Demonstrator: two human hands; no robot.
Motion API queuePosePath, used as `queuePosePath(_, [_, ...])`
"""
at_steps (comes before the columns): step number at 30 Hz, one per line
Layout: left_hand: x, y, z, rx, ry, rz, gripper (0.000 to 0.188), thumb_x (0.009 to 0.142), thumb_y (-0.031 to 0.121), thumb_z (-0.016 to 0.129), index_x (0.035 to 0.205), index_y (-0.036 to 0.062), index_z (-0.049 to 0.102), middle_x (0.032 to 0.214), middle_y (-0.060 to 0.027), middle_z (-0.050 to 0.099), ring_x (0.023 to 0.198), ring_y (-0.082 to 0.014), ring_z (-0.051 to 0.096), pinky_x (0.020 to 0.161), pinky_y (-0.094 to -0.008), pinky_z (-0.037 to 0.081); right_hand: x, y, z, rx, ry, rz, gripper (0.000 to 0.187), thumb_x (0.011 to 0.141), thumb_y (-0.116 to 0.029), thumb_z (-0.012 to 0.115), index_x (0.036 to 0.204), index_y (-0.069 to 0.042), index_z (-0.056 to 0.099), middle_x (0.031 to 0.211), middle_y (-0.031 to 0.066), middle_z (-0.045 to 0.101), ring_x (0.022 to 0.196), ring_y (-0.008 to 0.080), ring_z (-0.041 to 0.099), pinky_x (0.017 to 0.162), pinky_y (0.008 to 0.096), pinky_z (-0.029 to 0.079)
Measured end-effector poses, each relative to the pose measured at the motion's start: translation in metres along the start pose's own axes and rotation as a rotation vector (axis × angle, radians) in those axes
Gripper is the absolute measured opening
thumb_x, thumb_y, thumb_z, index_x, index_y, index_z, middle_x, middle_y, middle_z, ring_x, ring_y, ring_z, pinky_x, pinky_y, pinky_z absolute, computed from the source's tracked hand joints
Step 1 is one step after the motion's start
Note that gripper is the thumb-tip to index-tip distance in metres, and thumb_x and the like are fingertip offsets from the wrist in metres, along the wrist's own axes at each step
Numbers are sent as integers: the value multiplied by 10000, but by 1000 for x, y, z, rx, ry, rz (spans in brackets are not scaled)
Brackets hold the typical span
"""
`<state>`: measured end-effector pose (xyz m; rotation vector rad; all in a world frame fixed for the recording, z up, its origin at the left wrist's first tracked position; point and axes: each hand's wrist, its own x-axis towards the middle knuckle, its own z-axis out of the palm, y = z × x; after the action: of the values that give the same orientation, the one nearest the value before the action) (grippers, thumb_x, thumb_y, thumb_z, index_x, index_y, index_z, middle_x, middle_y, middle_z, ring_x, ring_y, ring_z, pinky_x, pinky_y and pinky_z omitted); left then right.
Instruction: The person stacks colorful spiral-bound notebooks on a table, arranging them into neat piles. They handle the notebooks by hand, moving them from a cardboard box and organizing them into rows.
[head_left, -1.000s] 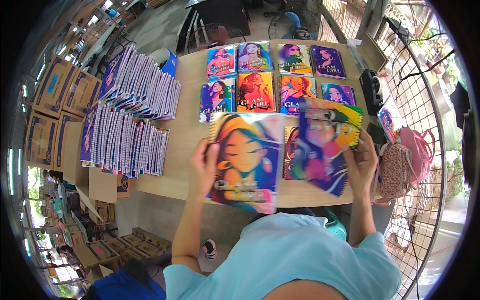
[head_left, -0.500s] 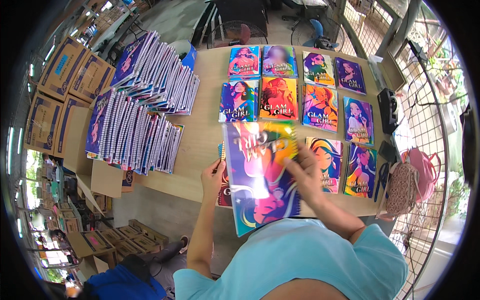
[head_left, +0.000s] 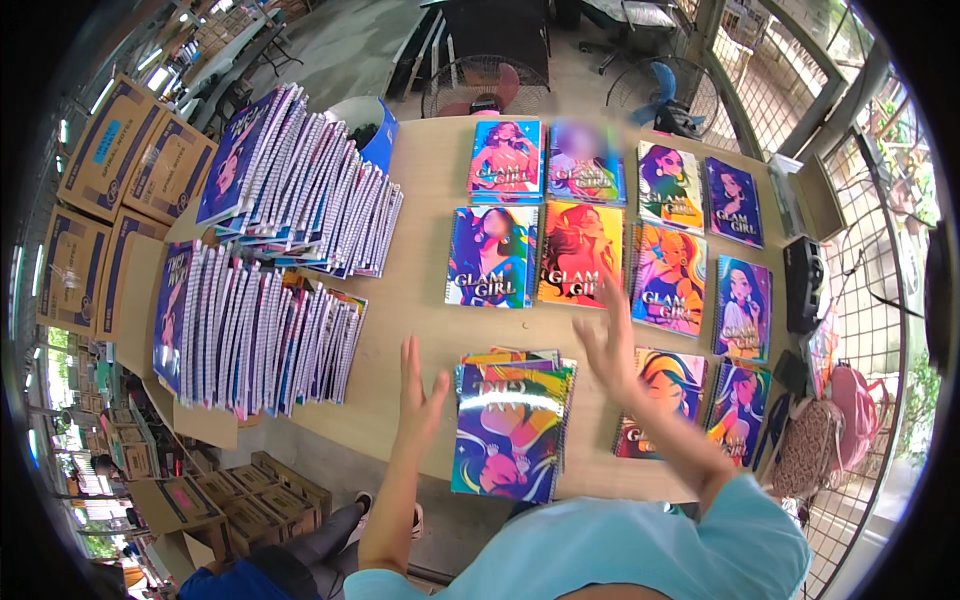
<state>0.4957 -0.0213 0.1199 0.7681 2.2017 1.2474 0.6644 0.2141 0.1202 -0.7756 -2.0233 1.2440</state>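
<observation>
Close in front of me, a small pile of spiral notebooks point(head_left: 508, 440) lies on the table, its top purple and yellow cover upside down to me. My left hand point(head_left: 420, 395) is raised just left of that pile, thumb and fingers apart, holding nothing. To the right of the pile hovers my right hand point(head_left: 608, 350), also empty with fingers spread, below the red and orange notebook point(head_left: 575, 240). A blue notebook point(head_left: 492, 250) sits left of the red one. Partly behind my right forearm is a notebook with a yellow-haired figure point(head_left: 668, 385).
Tall rows of spiral notebooks point(head_left: 270, 320) fill the table's left side, beside cardboard boxes point(head_left: 115, 150). More notebooks lie in rows at the back and right. A black device point(head_left: 803, 285) and a patterned bag point(head_left: 808, 445) line the right edge. A person in blue point(head_left: 245, 575) is at lower left.
The notebooks that my hands held up are now down on the table in a pile. Both hands have let go and spread apart. The view has shifted slightly.
</observation>
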Motion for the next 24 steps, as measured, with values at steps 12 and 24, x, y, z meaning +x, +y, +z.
queuePosePath(12, [202,-22,46,567,320,162,352,752,179,730,993,-6,552,1169,-175,486,1041,-339,498,839,-410,454,363,79,186,-1393,-577,-893,543,776,-272,638,1292,-299,473,1392,44,367,1299,292,346,1051,625,219])
queuePosePath(24, [-89,77,-26,-191,222,-82,538,849,59,583,1350,-26,405,1220,-120,547,1015,-162,546,911,-285,411,158,-69,-64,208,201,-512,309,886,-79,595,1175,2,517,958,49,607,866,97,556,745,254,470])
